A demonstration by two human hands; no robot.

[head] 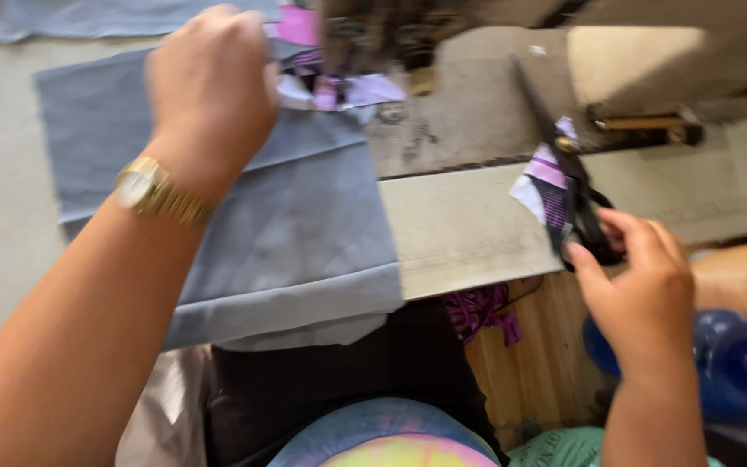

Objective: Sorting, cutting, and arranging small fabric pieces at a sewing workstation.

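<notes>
**Handling the Patterned Fabric Scraps and Scissors**

The right hand (641, 290) is gripping black-handled steel scissors (564, 173) and a limp purple-and-white fabric scrap (545, 186) over the pale desk (460, 229). The left hand (211, 91) is clenching similar scraps (339, 86) above soft grey cloth (304, 225). Judged light and floppy; pinch at edges. The blue plastic bottle (737, 359): contents unclear.

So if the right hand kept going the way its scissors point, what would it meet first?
The right hand holds black scissors with a purple-and-white fabric scrap, blades aimed up and to the left. Straight on, they would probably meet the worn grey machine bed first; depth is hard to judge in this blurred view.
</notes>
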